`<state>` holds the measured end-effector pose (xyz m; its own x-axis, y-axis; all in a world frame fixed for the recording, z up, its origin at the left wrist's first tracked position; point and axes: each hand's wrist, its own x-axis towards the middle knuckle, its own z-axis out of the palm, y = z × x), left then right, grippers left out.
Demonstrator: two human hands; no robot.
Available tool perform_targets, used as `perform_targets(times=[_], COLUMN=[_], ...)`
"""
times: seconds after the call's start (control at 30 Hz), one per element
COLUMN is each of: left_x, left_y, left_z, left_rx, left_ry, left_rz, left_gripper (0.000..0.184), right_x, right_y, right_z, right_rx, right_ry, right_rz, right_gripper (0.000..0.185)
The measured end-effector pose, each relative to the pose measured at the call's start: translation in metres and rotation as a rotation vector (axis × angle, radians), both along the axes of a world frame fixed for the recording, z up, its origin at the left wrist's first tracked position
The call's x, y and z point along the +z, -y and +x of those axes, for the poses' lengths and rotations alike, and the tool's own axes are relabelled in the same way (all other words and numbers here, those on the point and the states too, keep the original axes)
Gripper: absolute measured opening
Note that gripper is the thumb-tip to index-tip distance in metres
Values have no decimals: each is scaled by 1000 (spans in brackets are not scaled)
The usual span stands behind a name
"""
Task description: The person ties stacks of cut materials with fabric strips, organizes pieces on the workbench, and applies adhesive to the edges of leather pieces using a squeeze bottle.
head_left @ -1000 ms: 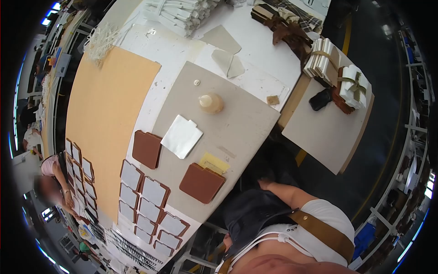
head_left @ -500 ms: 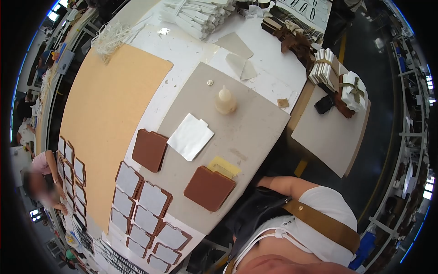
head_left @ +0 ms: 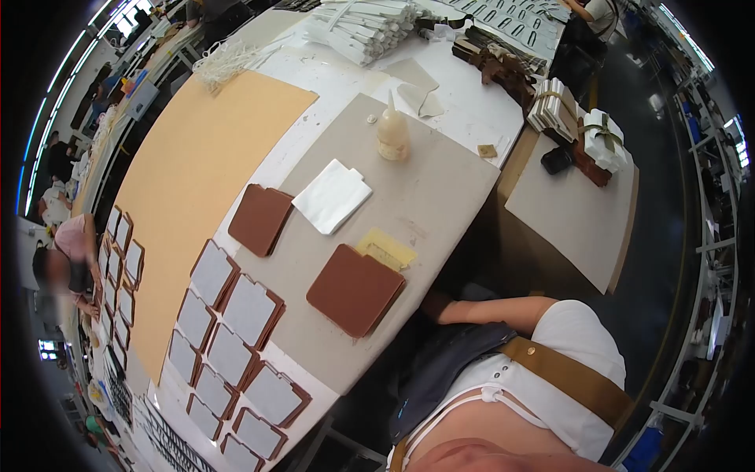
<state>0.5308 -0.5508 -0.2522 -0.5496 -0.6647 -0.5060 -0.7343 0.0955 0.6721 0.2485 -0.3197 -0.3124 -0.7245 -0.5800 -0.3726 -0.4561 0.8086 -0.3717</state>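
Observation:
My right forearm (head_left: 491, 310) reaches to the near table edge, where the hand is lost in dark shadow. My left hand is out of the picture. Closest to that arm on the grey board (head_left: 440, 181) lies a stack of brown leather-like pieces (head_left: 355, 289), beside a yellow paper strip (head_left: 385, 249). Another brown stack (head_left: 259, 220) and a white tabbed piece (head_left: 333, 197) lie farther left. A squeeze bottle (head_left: 392, 138) with a pointed nozzle stands upright, a small round white item (head_left: 372, 119) near it.
Several grey-faced brown pieces (head_left: 250, 312) lie in rows at lower left, by a large tan sheet (head_left: 204, 157). White strips (head_left: 362, 30) are heaped at the far end. Tied bundles (head_left: 604, 141) rest on a side board (head_left: 578, 212). A co-worker (head_left: 75, 244) bends over the left side.
The whole view has shifted and tilted with my head, so the table items appear higher or turned. My forearm stays by the table edge. The co-worker's arms have moved slightly.

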Motion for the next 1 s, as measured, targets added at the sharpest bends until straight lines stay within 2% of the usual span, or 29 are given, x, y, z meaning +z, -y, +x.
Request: perform_targets(times=[0.07, 0.1, 0.13, 0.17, 0.2, 0.23, 0.27, 0.33, 0.37, 0.4, 0.43, 0.47, 0.5, 0.57, 0.63, 0.7, 0.77, 0.87, 1.0], left_x=[-8, -12, -15, -19, -23, -27, -30, -38, -43, -46, -45, -34, -24, 84, 108, 140, 180, 210, 227], left_y=[2, 3, 4, 5, 7, 8, 10, 11, 12, 18, 24, 29, 32, 0, -22, -46, -71, -80, -76], left_z=[10, 13, 15, 19, 21, 23, 24, 23, 20, 18, 14, 9, 0, -52, -78, -110, -147, -187, -231], left_rx=[12, 17, 25, 30, 41, 49, 53, 71, 84, 97, 94, 86, 73, 28, -22, -85, -155, -327, -434], left_ry=[-24, -39, -55, -66, -84, -105, -121, -194, -244, -313, -373, -430, -485, -520, -637, -701, -779, -879, -943], left_rz=[2, -2, -4, -14, -29, -54, -77, -170, -241, -337, -421, -483, -528, -407, -445, -459, -460, -528, -542], left_gripper=[31, 31, 31, 31, 31, 31, 32, 32, 32, 32, 32, 32, 32, 39, 33, 31, 28, 28, 27], right_x=[125, 175, 173, 228, 282, 314, 350, 393, 393, 395, 404, 391, 373, 357, 336, 328, 329, 349, 395], right_y=[-23, -36, -63, -73, -83, -100, -115, -151, -178, -200, -219, -248, -282, -323, -345, -359, -368, -397, -429], right_z=[-2, -11, -14, -33, -51, -62, -77, -108, -132, -154, -172, -201, -237, -289, -330, -365, -379, -400, -412], right_rx=[38, 163, 276, 249, 156, -96, -183, -390, -434, -486, -507, -593, -642, -696, -715, -753, -801, -855, -949], right_ry=[300, 431, 462, 718, 847, 1016, 935, 558, 292, -69, -428, -597, -666, -812, -951, -893, -630, -693, -723], right_rz=[22, 41, -195, -215, -242, -414, -539, -631, -650, -555, -318, -240, -254, -155, -92, -27, 53, -164, -388], right_gripper=[35, 41, 45, 46, 43, 39, 37, 34, 31, 26, 25, 28, 36, 42, 43, 43, 41, 30, 28])
